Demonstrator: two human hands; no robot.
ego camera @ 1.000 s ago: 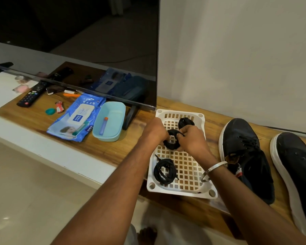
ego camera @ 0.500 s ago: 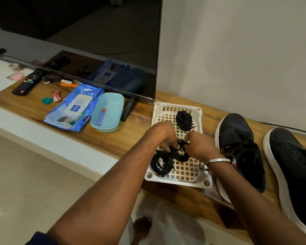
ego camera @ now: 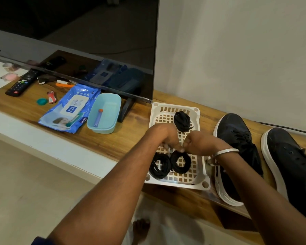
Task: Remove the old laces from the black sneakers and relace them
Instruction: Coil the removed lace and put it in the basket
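A: Starting nearest you, what have your hands got?

B: Your left hand and right hand meet over the near half of the white tray. The curled fingertips of both pinch the top of the middle lace coil, which hangs down against the grid floor.

A: And beside it?

B: Another lace coil lies in the tray's near left corner, touching the one you hold. A tighter lace bundle sits at the far end.

A: Where are the shoes?

B: To your right, on the wooden shelf. The left sneaker stands just beside the tray, laces showing in its eyelets. The right sneaker is further right.

A: Further back?

B: A pale blue tub, a wipes pack and a remote lie left of the tray, before the television.
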